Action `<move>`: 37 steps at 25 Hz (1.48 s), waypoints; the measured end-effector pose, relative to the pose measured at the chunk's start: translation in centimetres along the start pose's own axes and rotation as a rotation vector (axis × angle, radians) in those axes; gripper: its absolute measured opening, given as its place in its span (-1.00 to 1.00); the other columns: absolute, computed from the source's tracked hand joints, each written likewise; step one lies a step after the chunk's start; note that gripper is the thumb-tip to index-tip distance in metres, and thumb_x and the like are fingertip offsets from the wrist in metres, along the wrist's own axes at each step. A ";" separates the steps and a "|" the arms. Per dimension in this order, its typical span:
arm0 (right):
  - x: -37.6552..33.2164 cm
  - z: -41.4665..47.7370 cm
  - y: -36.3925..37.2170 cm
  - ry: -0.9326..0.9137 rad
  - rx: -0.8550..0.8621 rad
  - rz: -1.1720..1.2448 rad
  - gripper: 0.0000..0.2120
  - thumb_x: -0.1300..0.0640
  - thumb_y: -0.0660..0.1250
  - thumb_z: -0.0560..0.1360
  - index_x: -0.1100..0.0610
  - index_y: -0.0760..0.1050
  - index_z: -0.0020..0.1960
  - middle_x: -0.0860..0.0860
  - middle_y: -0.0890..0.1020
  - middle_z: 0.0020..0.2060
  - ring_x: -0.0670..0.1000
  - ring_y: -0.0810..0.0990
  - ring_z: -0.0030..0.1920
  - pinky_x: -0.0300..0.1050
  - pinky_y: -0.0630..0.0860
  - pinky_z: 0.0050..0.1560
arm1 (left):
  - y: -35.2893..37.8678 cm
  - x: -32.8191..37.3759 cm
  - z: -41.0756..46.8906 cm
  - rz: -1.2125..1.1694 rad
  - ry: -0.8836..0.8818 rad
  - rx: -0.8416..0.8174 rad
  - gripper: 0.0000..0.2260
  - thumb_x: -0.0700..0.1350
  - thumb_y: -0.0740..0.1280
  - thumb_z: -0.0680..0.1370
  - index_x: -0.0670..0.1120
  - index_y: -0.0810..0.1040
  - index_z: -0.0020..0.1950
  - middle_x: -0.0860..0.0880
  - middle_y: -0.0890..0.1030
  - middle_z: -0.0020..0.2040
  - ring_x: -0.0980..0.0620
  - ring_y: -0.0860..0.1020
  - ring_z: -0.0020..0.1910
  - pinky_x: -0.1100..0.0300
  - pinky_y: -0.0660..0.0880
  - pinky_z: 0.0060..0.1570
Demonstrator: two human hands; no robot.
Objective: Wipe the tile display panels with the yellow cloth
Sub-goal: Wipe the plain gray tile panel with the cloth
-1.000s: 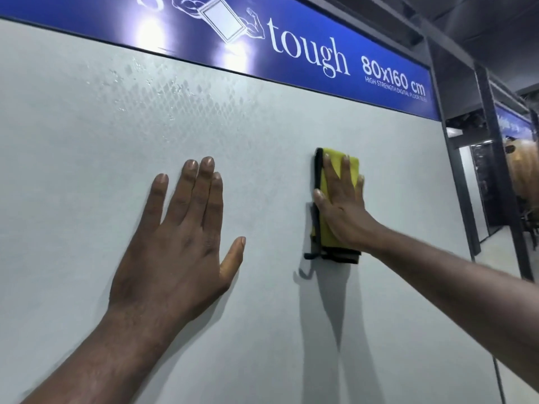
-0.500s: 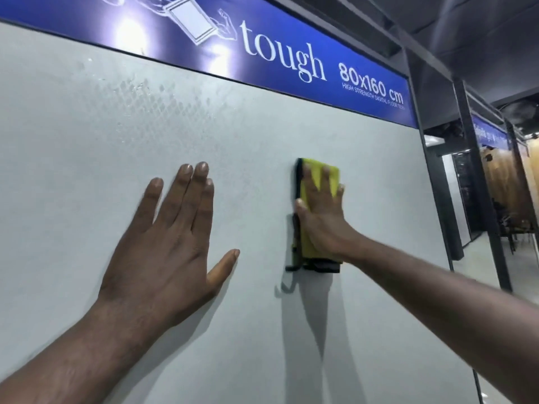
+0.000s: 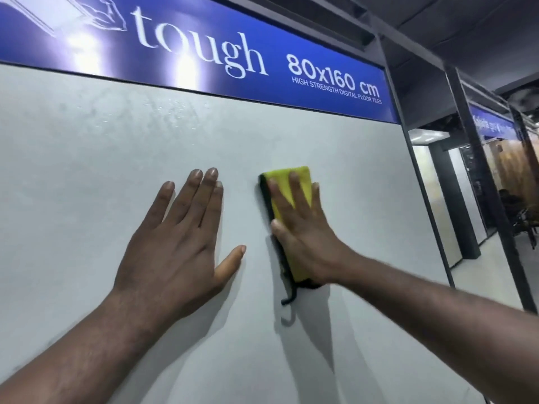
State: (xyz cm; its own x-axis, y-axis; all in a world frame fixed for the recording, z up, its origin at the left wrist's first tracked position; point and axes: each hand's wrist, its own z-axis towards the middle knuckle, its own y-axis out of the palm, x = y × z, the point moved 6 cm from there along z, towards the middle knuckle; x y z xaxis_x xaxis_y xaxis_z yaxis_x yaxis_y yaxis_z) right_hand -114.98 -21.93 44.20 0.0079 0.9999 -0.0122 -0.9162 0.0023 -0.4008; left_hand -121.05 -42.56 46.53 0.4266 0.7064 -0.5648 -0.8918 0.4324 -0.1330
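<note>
Grey panel (image 3: 87, 170), blue sign (image 3: 180, 21) above, perhaps chairs (image 3: 525, 225) beyond posts (image 3: 478, 158)

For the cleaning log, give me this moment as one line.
step: wipe | right hand: presses yellow cloth on tile panel | left hand: flat on panel

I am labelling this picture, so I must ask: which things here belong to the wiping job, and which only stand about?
Job: yellow cloth, pressed flat under the right hand; grey tile panel; left hand, flat on the panel.
Not the job: blue sign above the panel; dark post at the right.
</note>
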 end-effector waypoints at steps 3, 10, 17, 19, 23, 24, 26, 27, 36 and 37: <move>4.0 -4.2 1.0 -0.084 -0.019 -0.035 -0.40 -0.04 0.01 0.78 -0.10 -0.23 0.71 -0.15 -0.32 0.67 0.00 -0.39 0.66 0.20 -0.37 0.63 | 1.1 2.4 1.5 0.023 -0.003 -0.001 -0.15 0.31 0.07 0.65 -0.30 0.14 0.72 -0.22 0.10 0.75 -0.17 0.09 0.75 -0.22 0.05 0.69; 8.2 1.4 -0.9 0.060 0.026 0.033 -0.38 -0.15 -0.09 0.72 -0.10 -0.26 0.69 -0.01 -0.29 0.69 -0.03 -0.45 0.63 0.22 -0.44 0.59 | 1.4 3.3 1.2 0.049 -0.012 -0.002 -0.16 0.26 0.07 0.67 -0.34 0.05 0.72 -0.28 0.03 0.75 -0.24 0.03 0.75 -0.30 0.05 0.68; 12.8 -0.4 -1.0 0.146 0.045 -0.004 -0.40 -0.19 -0.08 0.71 -0.14 -0.25 0.65 -0.18 -0.27 0.67 -0.15 -0.44 0.61 0.34 -0.32 0.60 | 1.4 3.3 1.1 0.063 0.012 -0.039 -0.17 0.27 0.01 0.69 -0.33 -0.01 0.73 -0.29 -0.03 0.75 -0.26 -0.05 0.75 -0.30 0.00 0.69; 12.3 2.3 -2.1 0.241 0.053 0.055 -0.40 -0.19 -0.08 0.70 -0.13 -0.27 0.64 -0.18 -0.27 0.67 -0.19 -0.45 0.59 0.27 -0.38 0.59 | 1.4 3.4 1.1 0.064 0.022 -0.045 -0.17 0.27 -0.01 0.69 -0.33 -0.02 0.73 -0.31 -0.04 0.75 -0.27 -0.06 0.75 -0.30 -0.02 0.69; 6.6 -2.8 -0.2 -0.026 -0.021 0.022 -0.39 0.05 0.06 0.78 -0.02 -0.20 0.71 -0.28 -0.40 0.62 -0.04 -0.46 0.63 0.10 -0.47 0.60 | 1.4 3.3 0.9 0.071 0.028 -0.039 -0.17 0.29 -0.03 0.68 -0.31 0.01 0.73 -0.31 -0.03 0.75 -0.26 -0.06 0.75 -0.30 -0.02 0.69; 7.8 -4.7 0.3 -0.019 -0.044 0.016 -0.38 0.01 0.04 0.79 -0.05 -0.22 0.71 -0.22 -0.40 0.63 -0.01 -0.47 0.63 0.12 -0.47 0.60 | 1.4 3.3 0.8 0.071 0.028 -0.033 -0.17 0.29 -0.03 0.68 -0.30 0.02 0.73 -0.30 -0.03 0.75 -0.23 -0.06 0.76 -0.30 -0.02 0.69; 11.5 -4.7 0.2 0.082 -0.045 0.014 -0.36 -0.22 -0.06 0.74 -0.09 -0.26 0.69 -0.11 -0.34 0.67 -0.01 -0.44 0.64 0.25 -0.39 0.61 | 1.4 3.5 1.0 0.053 0.027 -0.027 -0.18 0.30 -0.01 0.68 -0.29 0.03 0.74 -0.27 0.00 0.75 -0.19 -0.03 0.76 -0.30 -0.02 0.69; 13.6 -3.1 -0.4 0.190 -0.023 0.030 -0.32 -0.33 -0.11 0.69 -0.10 -0.29 0.67 -0.07 -0.30 0.68 -0.02 -0.43 0.64 0.28 -0.36 0.60 | 1.4 3.7 1.4 0.039 0.026 -0.029 -0.17 0.30 0.00 0.68 -0.27 0.04 0.74 -0.25 0.01 0.76 -0.18 -0.01 0.76 -0.30 -0.01 0.69; 19.7 -2.8 -1.9 0.010 0.010 -0.006 -0.40 -0.10 0.01 0.76 -0.12 -0.19 0.69 -0.36 -0.38 0.60 -0.10 -0.44 0.63 0.12 -0.39 0.62 | 4.2 9.5 6.8 0.048 0.020 -0.037 -0.14 0.33 0.02 0.67 -0.28 0.04 0.74 -0.20 0.00 0.77 -0.13 0.00 0.76 -0.22 0.00 0.71; 22.1 -1.5 -2.6 0.072 0.041 0.006 -0.39 -0.16 -0.04 0.72 -0.10 -0.21 0.68 -0.36 -0.37 0.59 -0.14 -0.43 0.62 0.21 -0.35 0.62 | 4.5 10.2 7.6 0.050 0.018 -0.034 -0.14 0.34 0.02 0.67 -0.28 0.05 0.74 -0.20 0.00 0.77 -0.12 0.00 0.76 -0.22 0.00 0.71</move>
State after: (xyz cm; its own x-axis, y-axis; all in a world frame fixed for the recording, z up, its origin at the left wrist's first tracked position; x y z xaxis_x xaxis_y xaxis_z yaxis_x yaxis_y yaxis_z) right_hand -111.78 0.18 43.57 0.0298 0.9963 -0.0807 -0.9320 -0.0014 -0.3623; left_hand -119.56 -29.10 46.37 0.3785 0.7163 -0.5862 -0.9169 0.3767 -0.1317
